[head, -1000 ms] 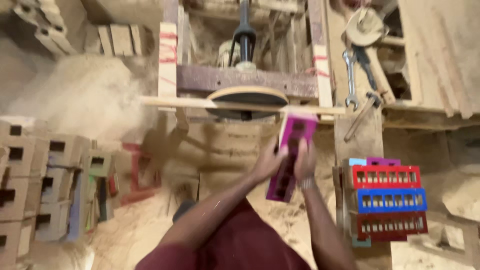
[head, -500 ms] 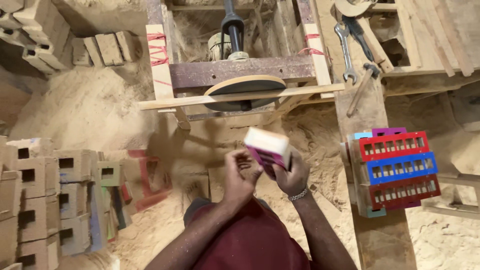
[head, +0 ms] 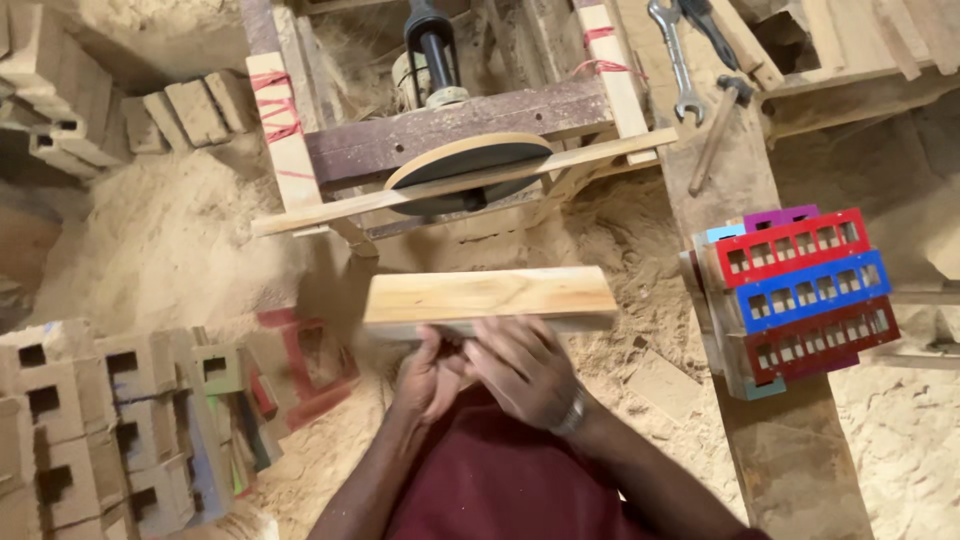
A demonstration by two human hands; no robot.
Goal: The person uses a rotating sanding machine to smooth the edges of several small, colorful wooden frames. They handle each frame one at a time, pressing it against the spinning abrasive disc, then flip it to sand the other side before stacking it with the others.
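Holding the wooden block (head: 488, 297) flat before the sanding disc (head: 468, 173), left hand (head: 428, 375) and right hand (head: 524, 368) fingers pressed underneath, probably needing level, steady pressure.

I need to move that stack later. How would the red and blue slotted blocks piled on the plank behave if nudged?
The stacked blocks would likely slide or topple: they sit loosely and a bit crooked on a narrow plank. They look stiff, and probably light, being full of slots.
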